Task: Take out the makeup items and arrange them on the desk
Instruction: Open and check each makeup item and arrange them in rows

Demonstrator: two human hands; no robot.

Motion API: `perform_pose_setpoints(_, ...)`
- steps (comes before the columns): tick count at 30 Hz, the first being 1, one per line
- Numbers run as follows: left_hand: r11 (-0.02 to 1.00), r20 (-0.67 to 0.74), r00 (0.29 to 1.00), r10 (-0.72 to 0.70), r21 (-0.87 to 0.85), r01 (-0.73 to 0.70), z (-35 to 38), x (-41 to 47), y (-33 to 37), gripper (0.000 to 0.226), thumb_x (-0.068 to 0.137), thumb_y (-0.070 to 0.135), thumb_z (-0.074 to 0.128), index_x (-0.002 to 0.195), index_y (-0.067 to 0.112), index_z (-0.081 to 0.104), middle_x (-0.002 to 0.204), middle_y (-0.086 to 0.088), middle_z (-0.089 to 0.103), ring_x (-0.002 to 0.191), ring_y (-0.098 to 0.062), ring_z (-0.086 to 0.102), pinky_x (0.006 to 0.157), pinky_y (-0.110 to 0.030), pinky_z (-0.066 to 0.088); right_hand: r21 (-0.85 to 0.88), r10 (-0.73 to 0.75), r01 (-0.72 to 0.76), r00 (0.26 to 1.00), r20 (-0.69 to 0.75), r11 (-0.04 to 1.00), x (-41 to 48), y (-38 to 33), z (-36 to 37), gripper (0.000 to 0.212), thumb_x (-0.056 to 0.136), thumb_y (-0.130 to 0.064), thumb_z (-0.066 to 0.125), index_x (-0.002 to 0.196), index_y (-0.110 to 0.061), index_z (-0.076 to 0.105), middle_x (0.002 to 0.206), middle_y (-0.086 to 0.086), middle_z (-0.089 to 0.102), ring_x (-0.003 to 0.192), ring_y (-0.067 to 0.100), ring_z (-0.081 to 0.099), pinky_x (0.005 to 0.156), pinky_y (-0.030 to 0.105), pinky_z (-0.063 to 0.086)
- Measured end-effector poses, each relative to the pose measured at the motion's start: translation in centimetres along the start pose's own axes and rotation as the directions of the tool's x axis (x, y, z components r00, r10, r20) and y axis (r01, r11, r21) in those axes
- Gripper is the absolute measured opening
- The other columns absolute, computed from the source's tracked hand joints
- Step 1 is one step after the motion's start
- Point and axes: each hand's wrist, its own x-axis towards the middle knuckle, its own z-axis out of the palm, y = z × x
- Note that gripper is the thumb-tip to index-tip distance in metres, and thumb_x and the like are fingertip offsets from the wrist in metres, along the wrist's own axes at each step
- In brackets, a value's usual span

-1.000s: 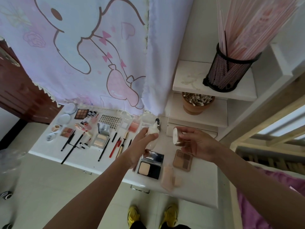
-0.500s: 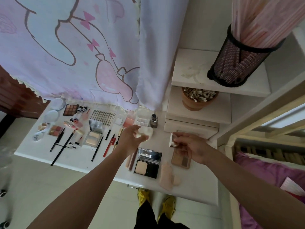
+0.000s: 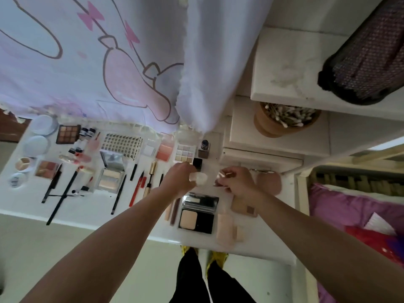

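Observation:
Many makeup items lie in rows on the white desk (image 3: 91, 213). My left hand (image 3: 179, 178) is closed around a small pale bottle (image 3: 198, 178) held just above the desk. Close beside it, my right hand (image 3: 236, 180) pinches a small pale cap (image 3: 221, 174). Below the hands sits an open black powder compact (image 3: 197, 212) with a mirror. A tan palette (image 3: 244, 207) lies partly under my right wrist. A black-capped item (image 3: 197, 164) and a dark-topped bottle (image 3: 204, 147) stand just beyond my left hand.
Pencils, brushes and palettes fill the desk's left half, with an eyeshadow palette (image 3: 67, 134) at the back. A printed curtain (image 3: 105, 62) hangs over the rear edge. A brown cup of cotton swabs (image 3: 282, 122) and a black mesh holder (image 3: 367, 62) stand on shelves at right. A pink puff (image 3: 270, 182) lies right of my hand.
Both hands have dropped lower toward the desk and come closer together. The bottle has tipped from upright to lying sideways in my left hand. The view has moved in closer.

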Motion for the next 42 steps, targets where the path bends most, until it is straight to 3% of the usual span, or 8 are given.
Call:
perform_pose_setpoints(8, 0.999, 0.021, 0.999, 0.043, 0.008, -0.043, 0.2, 1.5, -0.9, 0.035, 0.08, 0.022, 0.076, 0.113, 0.017, 0.065, 0.112, -0.001, 0.065, 0.102, -0.019, 0.057, 0.09, -0.031, 0.046, -0.19, 0.028, -0.029, 1.0, -0.01, 0.981, 2.8, 1.1, 2.8, 0.018, 0.083, -0.01, 0.075, 0.08, -0.025, 0.065, 0.083, 0.012, 0.075, 0.06, 0.021, 0.066, 0.06, 0.037, 0.056)
perform_pose_setpoints(16, 0.995, 0.067, 0.993, 0.098, 0.005, -0.098, 0.1, 1.4, -1.8, 0.047, 0.075, 0.018, 0.079, 0.119, 0.015, 0.063, 0.115, -0.003, 0.061, 0.104, -0.022, 0.058, 0.092, -0.034, 0.047, -0.378, -0.045, 0.012, 0.996, -0.08, 0.926, 3.6, 1.7, 3.1, 0.023, 0.082, -0.022, 0.074, 0.105, -0.025, 0.071, 0.103, 0.003, 0.072, 0.091, 0.027, 0.069, 0.082, 0.044, 0.058)
perform_pose_setpoints(20, 0.993, 0.077, 0.991, 0.114, -0.003, -0.114, -0.3, 1.1, -1.9, 0.048, 0.075, 0.016, 0.079, 0.12, 0.014, 0.063, 0.116, -0.002, 0.061, 0.102, -0.021, 0.059, 0.092, -0.035, 0.049, -0.428, -0.072, 0.017, 0.991, -0.112, 0.904, 2.8, 1.3, 2.7, 0.031, 0.086, -0.015, 0.066, 0.116, -0.022, 0.069, 0.113, 0.004, 0.069, 0.1, 0.028, 0.067, 0.087, 0.043, 0.055)
perform_pose_setpoints(29, 0.994, -0.035, 0.994, 0.105, -0.025, -0.106, -2.8, -0.3, -2.5, 0.037, 0.081, 0.019, 0.073, 0.117, 0.018, 0.064, 0.116, 0.003, 0.06, 0.09, -0.017, 0.061, 0.077, -0.027, 0.046, -0.436, -0.202, 0.111, 0.964, -0.17, 0.893, -2.0, 2.2, -2.4, 0.02, 0.093, -0.013, 0.059, 0.11, -0.016, 0.069, 0.1, -0.002, 0.066, 0.09, 0.017, 0.063, 0.086, 0.037, 0.053)
perform_pose_setpoints(32, 0.991, -0.098, 0.987, 0.126, -0.021, -0.128, -3.5, -1.9, -2.0, 0.03, 0.084, 0.022, 0.071, 0.113, 0.019, 0.065, 0.107, 0.006, 0.06, 0.082, -0.012, 0.058, 0.073, -0.025, 0.043, -0.621, -0.212, 0.032, 0.953, -0.218, 0.783, -4.3, 3.5, -5.0, 0.021, 0.093, -0.023, 0.06, 0.113, -0.023, 0.068, 0.109, -0.001, 0.068, 0.095, 0.018, 0.064, 0.082, 0.031, 0.05)
perform_pose_setpoints(35, 0.983, -0.103, 0.979, 0.176, -0.033, -0.18, -3.3, -3.5, -1.1, 0.026, 0.085, 0.024, 0.068, 0.11, 0.021, 0.064, 0.097, 0.008, 0.061, 0.079, -0.01, 0.058, 0.076, -0.03, 0.052, -0.802, -0.198, 0.026, 0.973, -0.116, 0.597, -5.7, 4.9, -6.3, 0.038, 0.091, -0.029, 0.061, 0.129, -0.025, 0.057, 0.127, -0.002, 0.057, 0.112, 0.021, 0.056, 0.088, 0.033, 0.048)
perform_pose_setpoints(39, 0.974, -0.058, 0.973, 0.222, -0.026, -0.224, -1.9, -5.2, 0.4, 0.024, 0.086, 0.03, 0.066, 0.11, 0.025, 0.064, 0.091, 0.012, 0.059, 0.083, -0.013, 0.056, 0.076, -0.034, 0.053, -0.891, -0.184, 0.087, 0.983, 0.004, 0.446, -6.0, 6.4, -5.9, 0.061, 0.084, -0.036, 0.066, 0.139, -0.027, 0.041, 0.144, -0.003, 0.039, 0.13, 0.022, 0.039, 0.089, 0.041, 0.052)
perform_pose_setpoints(42, 0.968, -0.061, 0.968, 0.242, -0.056, -0.246, -1.0, -5.8, 1.2, 0.023, 0.085, 0.026, 0.066, 0.108, 0.022, 0.066, 0.088, 0.011, 0.06, 0.078, -0.01, 0.056, 0.074, -0.032, 0.052, -0.928, -0.202, 0.117, 0.978, 0.047, 0.355, -5.4, 6.4, -5.1, 0.061, 0.086, -0.035, 0.061, 0.142, -0.025, 0.038, 0.151, -0.002, 0.033, 0.135, 0.024, 0.036, 0.089, 0.041, 0.05)
